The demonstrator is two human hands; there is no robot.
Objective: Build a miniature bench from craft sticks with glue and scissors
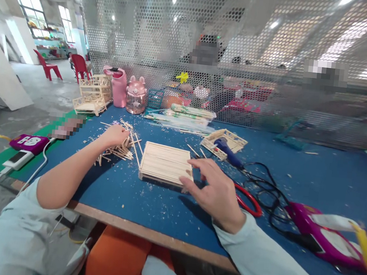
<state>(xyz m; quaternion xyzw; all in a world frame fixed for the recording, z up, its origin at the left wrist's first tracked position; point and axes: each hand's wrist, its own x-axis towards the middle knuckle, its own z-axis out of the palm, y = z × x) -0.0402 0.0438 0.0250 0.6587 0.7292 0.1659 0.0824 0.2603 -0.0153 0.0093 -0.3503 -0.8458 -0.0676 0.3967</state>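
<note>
Here's the left hand (118, 136), curled low over a loose heap of thin wooden sticks (121, 152); whether its fingers pinch one, I can't tell. Over to the right hand (219, 191): thumb and fingers spread well apart at the right edge of a flat, rectangular slatted stick panel (164, 161), ridged in pale parallel rows, lying mid-table on the crumb-flecked blue tabletop (149, 210). Beyond, a smooth blue glue gun (229, 152) leans across an openwork stick frame (242, 143).
</note>
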